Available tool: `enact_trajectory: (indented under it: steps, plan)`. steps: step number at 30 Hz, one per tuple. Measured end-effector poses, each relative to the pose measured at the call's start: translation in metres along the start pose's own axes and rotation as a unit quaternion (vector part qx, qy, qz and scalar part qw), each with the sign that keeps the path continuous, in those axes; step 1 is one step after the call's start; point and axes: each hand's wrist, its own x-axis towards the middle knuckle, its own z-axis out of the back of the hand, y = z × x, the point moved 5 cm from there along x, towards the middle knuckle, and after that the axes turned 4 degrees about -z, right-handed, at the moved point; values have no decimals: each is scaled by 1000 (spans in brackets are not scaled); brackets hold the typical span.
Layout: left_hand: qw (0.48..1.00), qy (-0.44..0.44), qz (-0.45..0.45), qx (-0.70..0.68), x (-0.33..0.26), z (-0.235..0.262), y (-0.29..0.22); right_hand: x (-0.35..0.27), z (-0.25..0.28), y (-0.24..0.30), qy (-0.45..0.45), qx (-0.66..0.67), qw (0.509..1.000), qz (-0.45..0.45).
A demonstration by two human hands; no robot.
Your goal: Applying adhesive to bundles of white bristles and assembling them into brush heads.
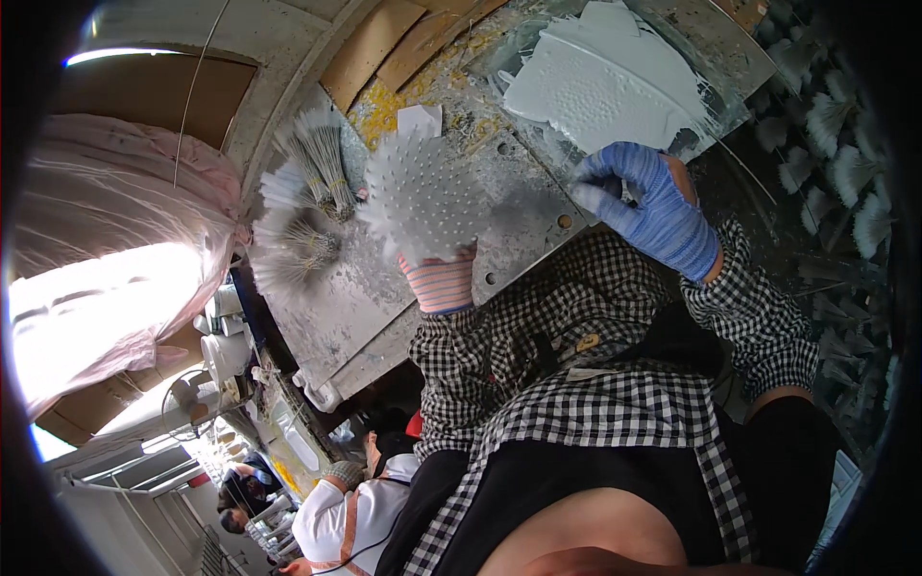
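Note:
My left hand (440,280), in a pink striped glove, is closed under a big round bunch of pale grey feathery tufts (423,197) with dotted tips over its domed top. The glove's fingers are mostly hidden beneath it. To the right, my right hand (639,197) wears a blue glove; its thumb and fingers bend together in a pinch. A grey blur (519,209) lies between its fingertips and the bunch, too smeared to name. Beyond the right hand, thick white paste (605,82) is spread on a flat plate, with dotted marks in it.
Tied bundles of thin stems (325,163) lie left of the bunch, with more tufted bundles (298,254) nearer. A white paper piece (420,120) lies behind. Fan-shaped white tufts (845,134) fill the far right. A co-worker in white (336,523) sits at lower left, near a fan (190,403).

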Motion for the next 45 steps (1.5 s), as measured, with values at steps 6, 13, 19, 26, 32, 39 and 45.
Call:
enact_trajectory:
  steps: [6,13,19,26,32,39,45]
  plan:
    - [713,-35,240,-658,11,10,-75,6,10,-18,-6,6,998,-66]
    - [750,-30,262,-606,26,-3,-54,26,5,12,45,20,998,-50]
    - [712,-6,251,-656,37,-10,-70,50,-16,23,118,8,992,31]
    - [801,86,192,-560,60,-15,-90,64,-55,13,293,-142,946,-3]
    - [821,116,179,-529,76,-21,-93,70,-58,3,327,-235,915,0]
    - [832,131,128,-524,85,-30,-96,67,-51,3,335,-166,927,-30]
    - [818,227,89,-521,96,-38,-110,69,-41,-2,319,-134,938,-37]
